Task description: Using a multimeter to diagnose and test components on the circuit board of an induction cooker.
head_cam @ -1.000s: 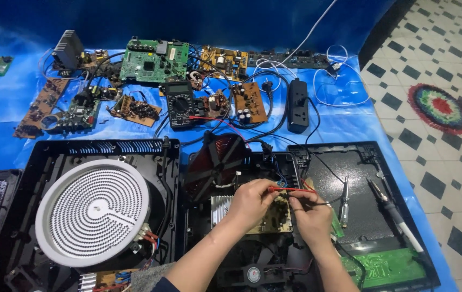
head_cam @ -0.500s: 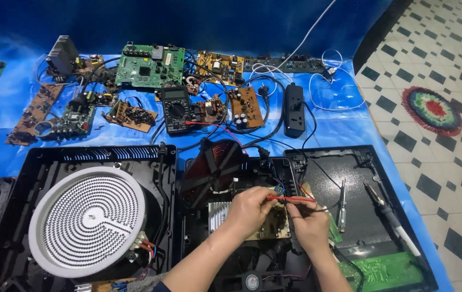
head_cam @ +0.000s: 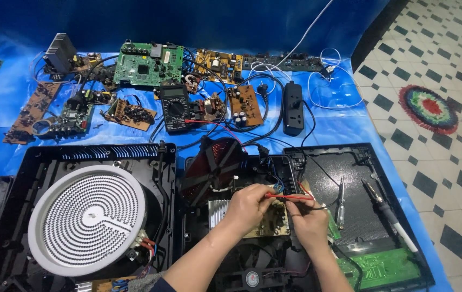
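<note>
Your left hand [head_cam: 250,205] pinches the slim red multimeter probe [head_cam: 290,197]; your right hand [head_cam: 309,223] is closed on something I cannot make out. Both sit over the tan circuit board [head_cam: 266,224] inside the open black cooktop housing [head_cam: 296,162], near the blue-covered desk's [head_cam: 328,127] front edge. Keep the tip steady and touch one solder joint only.

Blue sheet [head_cam: 9,103] under parts: glossy plastic, wrinkled. Stove housing [head_cam: 150,157]: matt black plastic. Round heating plate [head_cam: 87,216], near left: white, ridged. Far green board [head_cam: 147,65]: glossy. Floor [head_cam: 453,162], right: smooth tile.
</note>
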